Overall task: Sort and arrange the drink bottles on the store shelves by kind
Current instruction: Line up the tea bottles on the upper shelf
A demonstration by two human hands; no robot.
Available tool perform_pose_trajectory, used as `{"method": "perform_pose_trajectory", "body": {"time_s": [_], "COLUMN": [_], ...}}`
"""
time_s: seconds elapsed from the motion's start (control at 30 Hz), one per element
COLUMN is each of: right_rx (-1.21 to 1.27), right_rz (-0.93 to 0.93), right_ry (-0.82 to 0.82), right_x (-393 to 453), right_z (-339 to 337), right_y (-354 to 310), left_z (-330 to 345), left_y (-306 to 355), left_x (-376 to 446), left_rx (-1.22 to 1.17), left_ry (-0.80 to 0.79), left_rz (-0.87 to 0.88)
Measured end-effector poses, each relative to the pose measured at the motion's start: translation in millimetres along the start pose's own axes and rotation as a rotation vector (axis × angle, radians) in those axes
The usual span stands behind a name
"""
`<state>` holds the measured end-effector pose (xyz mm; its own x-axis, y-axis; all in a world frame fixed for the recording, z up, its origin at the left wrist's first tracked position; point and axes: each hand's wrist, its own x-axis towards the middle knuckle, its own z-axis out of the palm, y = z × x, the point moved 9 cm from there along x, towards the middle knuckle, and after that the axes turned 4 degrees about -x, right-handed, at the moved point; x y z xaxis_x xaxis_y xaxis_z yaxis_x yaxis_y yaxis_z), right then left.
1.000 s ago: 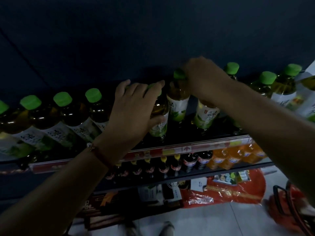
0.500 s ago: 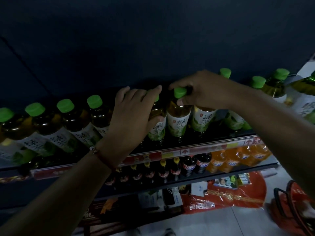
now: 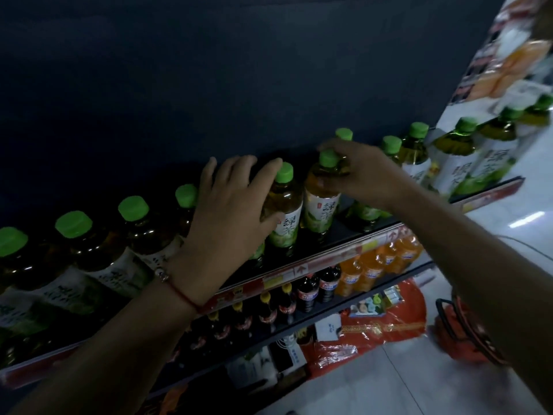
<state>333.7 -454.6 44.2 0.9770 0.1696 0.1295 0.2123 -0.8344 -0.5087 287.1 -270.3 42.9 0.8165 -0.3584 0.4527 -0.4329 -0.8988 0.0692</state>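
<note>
My right hand (image 3: pixel 363 172) pinches a bottle (image 3: pixel 321 202) at its neck, left hand (image 3: pixel 230 211) spread on another (image 3: pixel 282 217); a shove could topple both mid-frame.

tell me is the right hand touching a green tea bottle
Touching: the head view shows the right hand with fingers curled round the neck of a green tea bottle.
</note>
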Motion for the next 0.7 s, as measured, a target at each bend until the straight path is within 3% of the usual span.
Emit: {"method": "perform_pose_trajectory", "body": {"time_s": [0.17,0.5,0.6,0.7], "right_rx": [0.074,0.062,-0.061,-0.296], "right_rz": [0.010,-0.025,-0.100,-0.196], "right_ry": [0.017,0.030,0.166,0.057], "right_x": [-1.8,-9.5,0.3,28.2], "right_z": [3.5,-11.9,-49.0,-52.6], "right_y": [-3.6,-4.8,-6.1,-3.1], "left_z": [9.5,3.4,-1.2,12.9], "left_y": [13.2,26.8,53.9,68.6], "left_x": [12.4,14.7,25.2,45.3], "left_rx": [-0.037,-0.081,-0.176,-0.094], "left_ry": [-0.018,0.075,0.138,0.105], "left_rz": [0.090,0.091,0.168,0.124]}}
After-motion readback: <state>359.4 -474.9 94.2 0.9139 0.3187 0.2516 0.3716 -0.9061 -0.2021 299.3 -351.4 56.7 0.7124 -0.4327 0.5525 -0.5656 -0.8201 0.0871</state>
